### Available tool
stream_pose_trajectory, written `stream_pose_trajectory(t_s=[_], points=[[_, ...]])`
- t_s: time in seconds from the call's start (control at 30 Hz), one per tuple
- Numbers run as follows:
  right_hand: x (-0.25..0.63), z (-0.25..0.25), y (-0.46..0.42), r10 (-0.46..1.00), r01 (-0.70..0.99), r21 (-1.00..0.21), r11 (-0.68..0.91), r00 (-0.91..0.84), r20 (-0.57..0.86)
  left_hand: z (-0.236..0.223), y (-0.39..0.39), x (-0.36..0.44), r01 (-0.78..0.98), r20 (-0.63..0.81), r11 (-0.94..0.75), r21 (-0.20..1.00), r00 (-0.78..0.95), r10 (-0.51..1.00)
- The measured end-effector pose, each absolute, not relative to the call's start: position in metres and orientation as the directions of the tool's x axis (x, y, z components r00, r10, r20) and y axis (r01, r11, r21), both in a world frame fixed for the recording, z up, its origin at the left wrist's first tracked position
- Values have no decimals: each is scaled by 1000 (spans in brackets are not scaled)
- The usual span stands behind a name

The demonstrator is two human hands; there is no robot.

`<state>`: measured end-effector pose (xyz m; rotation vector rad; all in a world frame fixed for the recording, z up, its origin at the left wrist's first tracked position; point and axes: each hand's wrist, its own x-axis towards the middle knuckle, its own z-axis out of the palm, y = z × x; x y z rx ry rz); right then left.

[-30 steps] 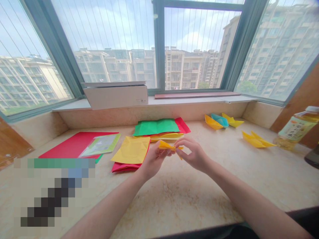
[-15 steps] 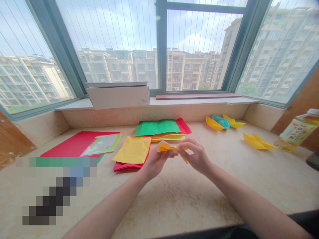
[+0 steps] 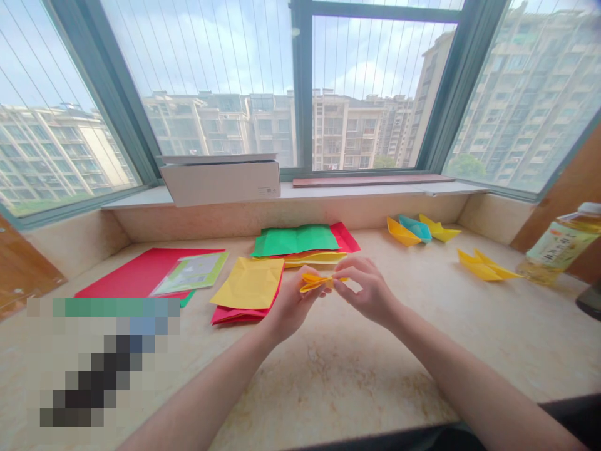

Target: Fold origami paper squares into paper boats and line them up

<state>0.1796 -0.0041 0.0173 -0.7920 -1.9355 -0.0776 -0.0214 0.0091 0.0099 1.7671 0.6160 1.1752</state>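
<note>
Left hand (image 3: 293,305) and right hand (image 3: 366,291) pinch a small folded yellow paper (image 3: 317,282) between narrowly closed fingers (image 3: 350,269), above the marble surface (image 3: 328,376). A yellow paper sheet (image 3: 248,283) lies just beside the left hand.

A mottled beige stone counter (image 3: 338,376) extends beneath and ahead of the left hand (image 3: 291,307) and the right hand (image 3: 369,291). Further ahead, a stone upstand (image 3: 291,216) rises to a narrow pale sill (image 3: 357,191). Above the sill, a bay window with grey-green frames (image 3: 303,88) and thin vertical wires (image 3: 370,75) admits diffuse daylight. Apartment blocks (image 3: 347,131) stand outside under a cloudy sky (image 3: 375,56). Brown wood panels flank the bay, far left (image 3: 23,269) and far right of the hands (image 3: 573,200).
</note>
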Motion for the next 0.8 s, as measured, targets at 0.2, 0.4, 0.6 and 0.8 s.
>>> stream_pose_trajectory(t_s=[0.2,0.4,0.6,0.8], points=[[180,21,-7,475,583,-217,783,-335,813,10,11,-21,-71,440,-454,888,413,797],[174,21,-9,477,521,-269,810,-320,819,6,11,-20,-217,436,-379,900,407,803],[176,17,-7,507,543,-300,784,-281,815,12,8,-18,-239,364,-287,928,407,838],[175,17,-6,516,519,-319,793,-294,804,20,5,-15,-292,300,-191,937,398,867]])
